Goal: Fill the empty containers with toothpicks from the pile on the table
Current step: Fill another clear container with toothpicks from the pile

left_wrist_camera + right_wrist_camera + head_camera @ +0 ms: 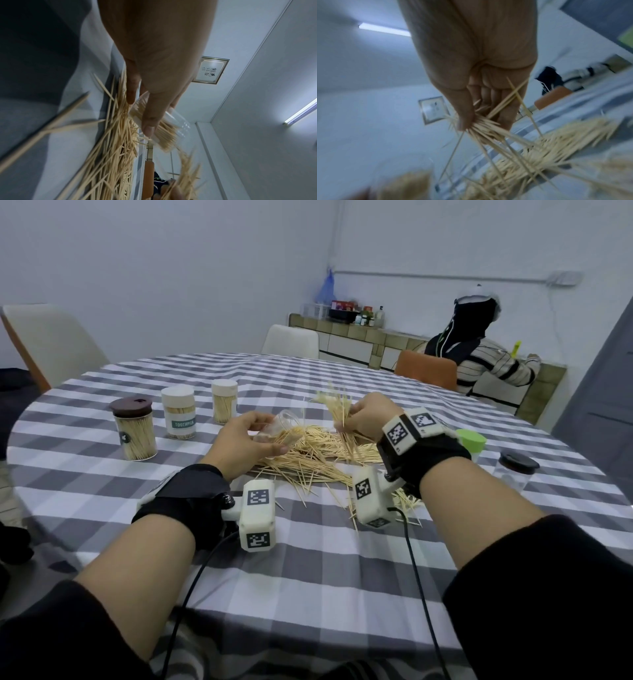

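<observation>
Both hands grip: left hand (245,440) clear cylindrical jar (279,433), right hand (368,417) thin wooden toothpicks (337,409).

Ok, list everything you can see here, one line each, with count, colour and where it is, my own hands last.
Filled toothpick jars: three, one brown-lidded, two cream-lidded, table's left.
Clear container: one, partly filled, tilted in left hand.
Toothpick pile: one, pale wood, table centre.
Toothpick bunch: one, pale, in right hand.
Empty jar: one, clear, dark lid, table's right.
Green-lidded container: one, behind right wrist.
Tablecloth: grey-white check.
Chairs: two white, one orange.
Another person: striped top, background.
Left hand: grips container.
Right hand: pinches bunch.
</observation>
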